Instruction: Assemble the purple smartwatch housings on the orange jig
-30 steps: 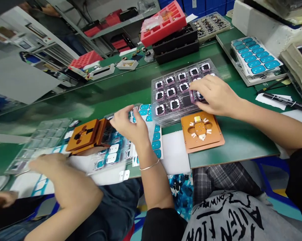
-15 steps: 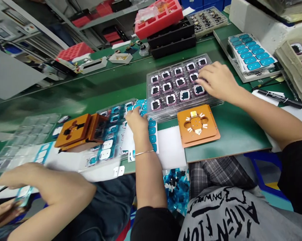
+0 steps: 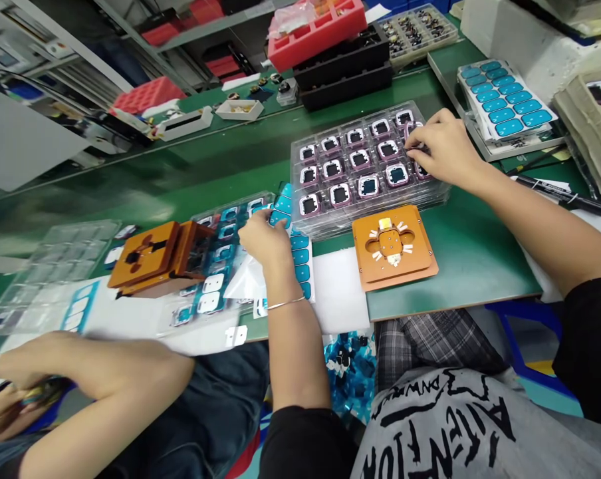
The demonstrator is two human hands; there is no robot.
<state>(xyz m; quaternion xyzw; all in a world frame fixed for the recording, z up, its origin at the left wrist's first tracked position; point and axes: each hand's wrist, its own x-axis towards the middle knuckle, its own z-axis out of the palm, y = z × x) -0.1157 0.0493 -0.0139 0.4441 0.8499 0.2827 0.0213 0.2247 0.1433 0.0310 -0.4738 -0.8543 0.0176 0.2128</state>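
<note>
My right hand (image 3: 443, 143) is over the right side of a clear plastic tray (image 3: 325, 223), thumb and fingers pinched at a small square pink-rimmed casing (image 3: 413, 128). Whether that casing is raised from its pocket I cannot tell. Similar casings with white frames and dark centres (image 3: 359, 158) fill the other pockets. My left hand (image 3: 266, 241) is curled over a sheet of blue rounded stickers (image 3: 301, 258), beside a thin white film (image 3: 245, 278). What its fingers grip is hidden. An orange fixture (image 3: 397, 249) with a shaped recess lies in front of the tray.
On the left, a co-worker's arm (image 3: 125, 372) reaches across near another orange fixture (image 3: 143, 256). Black trays (image 3: 345, 83) topped by a red tray (image 3: 320, 33) stand at the back. More blue sticker sheets (image 3: 507, 100) lie at right, near a white foam box (image 3: 504, 46).
My right hand has shifted right, uncovering casings in the tray, and now pinches at one in the right-hand column. My left hand has moved slightly left; the sticker sheet's top and the white film have shifted.
</note>
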